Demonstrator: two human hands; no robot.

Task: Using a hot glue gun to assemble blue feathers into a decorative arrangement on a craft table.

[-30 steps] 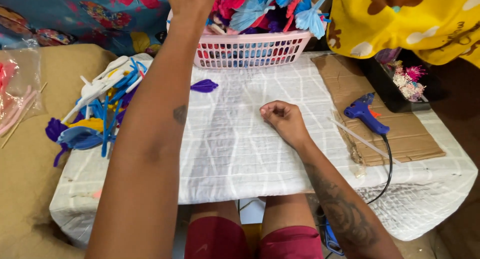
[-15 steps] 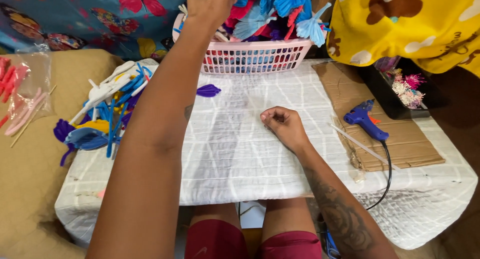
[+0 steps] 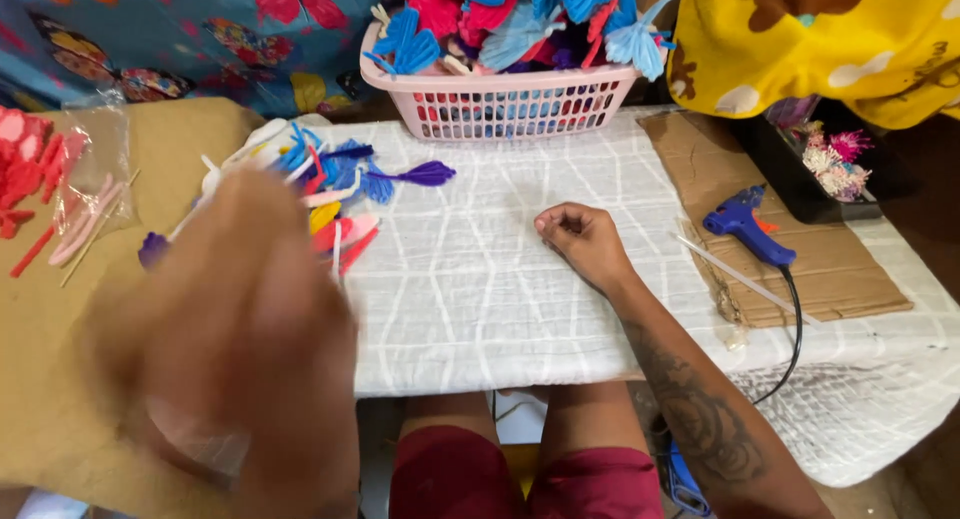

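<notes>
Right hand [image 3: 580, 241] rests loosely curled mid-table [image 3: 480, 309], gripping nothing visible. Left hand [image 3: 235, 329] raised near the left edge, blurred; cannot tell its grip. Coloured craft pieces [image 3: 330, 189] lie at the far-left corner. Step, probably: fetching a piece; next move needs a clean pinch.
</notes>
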